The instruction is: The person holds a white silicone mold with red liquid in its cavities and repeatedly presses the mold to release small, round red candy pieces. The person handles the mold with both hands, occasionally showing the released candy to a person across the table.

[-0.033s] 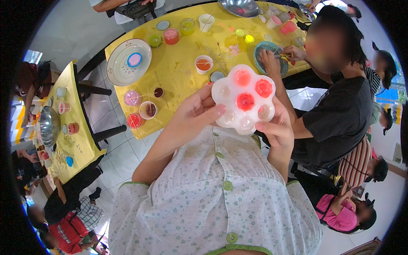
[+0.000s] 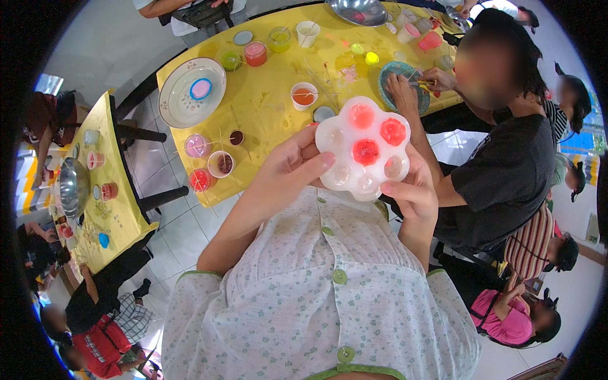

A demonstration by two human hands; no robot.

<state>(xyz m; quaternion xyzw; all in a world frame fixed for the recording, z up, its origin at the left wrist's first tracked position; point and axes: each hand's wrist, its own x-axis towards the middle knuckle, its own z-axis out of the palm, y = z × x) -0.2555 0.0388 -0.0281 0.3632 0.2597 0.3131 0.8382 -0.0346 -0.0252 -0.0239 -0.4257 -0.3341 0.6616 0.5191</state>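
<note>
Holding the palette (image 2: 380, 149) out ahead of the printed shirt (image 2: 386, 297), I have both hands closed on its rim, clocked by the picture with twelve at the top. The left hand (image 2: 292, 172) grips at about nine, thumb on the edge; the right hand (image 2: 415, 191) grips near four, thumb likewise on top. The other fingers go mostly out of sight beneath, so I cannot tell how they are spread. Gripping from two sides probably keeps the white plastic level and the wells uncovered. Its open wells face up toward my camera, six around one; the flower outline has no clear long axis, though one petal points to twelve. Red fills the twelve, two and centre wells.

Just beyond, at ten to eleven, the orange cup (image 2: 304, 95) stands on the yellow tablecloth (image 2: 269, 107). Toward nine are a cup of dark red stuff (image 2: 221, 164), then a floral plate (image 2: 167, 104) bearing a blue-rimmed disc (image 2: 201, 89). At one, a co-worker's hands (image 2: 401, 88) work over a blue dish (image 2: 385, 75), likely placed within that person's easy reach. Farther off, a metal bowl (image 2: 345, 9) sits at twelve, and a second table (image 2: 123, 212) stands between eight and nine.
</note>
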